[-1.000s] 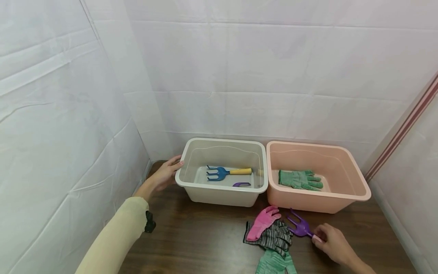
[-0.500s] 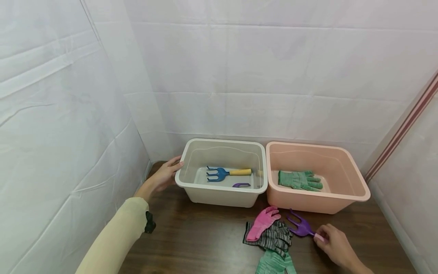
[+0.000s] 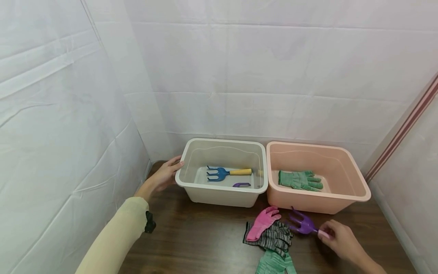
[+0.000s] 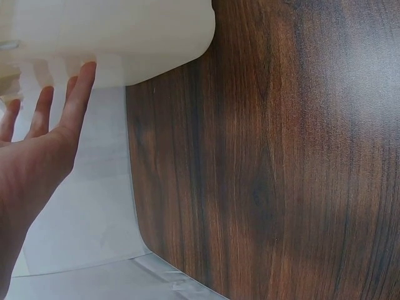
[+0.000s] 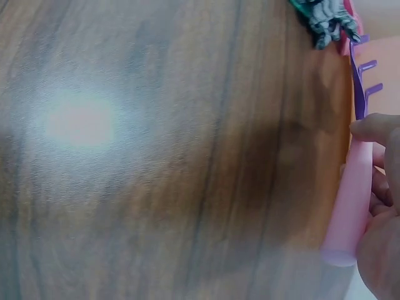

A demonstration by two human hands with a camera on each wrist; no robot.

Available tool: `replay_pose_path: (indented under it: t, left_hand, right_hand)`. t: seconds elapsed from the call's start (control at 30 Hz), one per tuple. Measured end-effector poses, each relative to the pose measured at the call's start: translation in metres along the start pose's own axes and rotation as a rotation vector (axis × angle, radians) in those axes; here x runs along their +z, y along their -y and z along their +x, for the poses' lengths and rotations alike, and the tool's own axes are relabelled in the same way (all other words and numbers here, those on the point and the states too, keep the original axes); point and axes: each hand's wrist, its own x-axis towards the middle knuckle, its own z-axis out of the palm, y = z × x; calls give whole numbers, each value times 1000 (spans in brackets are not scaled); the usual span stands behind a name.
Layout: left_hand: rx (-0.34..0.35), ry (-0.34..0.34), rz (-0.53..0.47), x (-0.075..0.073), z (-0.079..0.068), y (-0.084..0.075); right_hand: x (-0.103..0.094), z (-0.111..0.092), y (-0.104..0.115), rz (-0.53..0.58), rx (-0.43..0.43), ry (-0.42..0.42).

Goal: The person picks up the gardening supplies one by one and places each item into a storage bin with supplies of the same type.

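Observation:
My right hand (image 3: 338,239) pinches the pink handle of a purple hand rake (image 3: 304,224), its tines toward the peach bin (image 3: 315,198). In the right wrist view, the thumb and fingers close round the upper handle (image 5: 350,200). With fairly straight fingers, my left hand (image 3: 166,175) touches the left side of the grey-white bin (image 3: 219,194). Inside that bin lie a blue hand rake (image 3: 222,174) with a yellow handle and a partly hidden purple piece (image 3: 241,184). A green glove (image 3: 299,180) lies in the peach bin.
On the table (image 3: 191,236), a pink glove (image 3: 264,223) overlaps a black-and-grey striped glove (image 3: 275,238). A green glove (image 3: 273,262) lies just in front, cut off by the view's edge. White sheeting (image 3: 260,76) surrounds the table at the back and sides.
My right hand has moved slightly right with the purple hand rake, lifting it a little and drawing it away from the striped glove. The left hand has stayed on the bin.

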Motion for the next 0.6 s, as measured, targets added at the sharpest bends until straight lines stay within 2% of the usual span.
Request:
replay_pose_path:
  t: [0.13, 0.37, 0.6]
  left_hand:
    - [-3, -1, 9, 0, 1, 0]
    - [-15, -20, 41, 2, 0, -1]
    - [-8, -25, 50, 1, 2, -1]
  right_hand:
    - [-3, 6, 5, 17, -40, -8]
    - [-8, 21, 22, 70, -61, 36]
    - [-5, 36, 38, 106, -113, 45]
